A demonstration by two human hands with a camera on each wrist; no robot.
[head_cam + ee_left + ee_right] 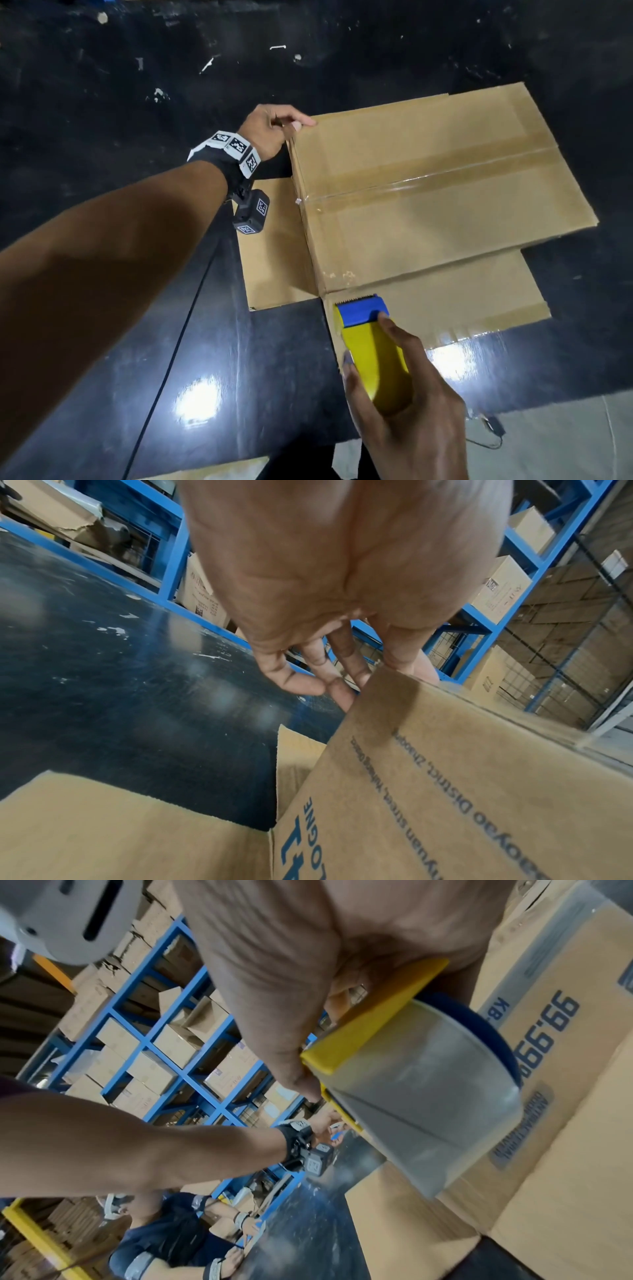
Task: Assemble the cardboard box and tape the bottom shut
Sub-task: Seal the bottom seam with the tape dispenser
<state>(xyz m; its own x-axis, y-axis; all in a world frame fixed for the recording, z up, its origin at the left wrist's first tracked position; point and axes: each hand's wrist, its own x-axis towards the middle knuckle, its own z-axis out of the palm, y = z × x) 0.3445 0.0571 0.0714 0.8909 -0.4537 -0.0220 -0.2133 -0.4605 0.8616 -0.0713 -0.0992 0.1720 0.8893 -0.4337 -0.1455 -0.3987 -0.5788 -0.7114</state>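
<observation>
Here, cardboard box (428,192) upside down on black table (102,85), bottom flaps closed, clear tape strip (428,178) along centre seam. Lower flaps (445,301) splayed flat on the table near and left. Left hand (274,128) at far left top corner — thumb on top, fingers (322,666) curled over the edge, grasping the box. Right hand (407,404) near the box's front corner, wrapped around yellow-and-blue tape dispenser (371,346) — blue toothed end toward the box, clear tape roll (421,1091) mounted. Blue shelving (174,550) with cartons behind.
</observation>
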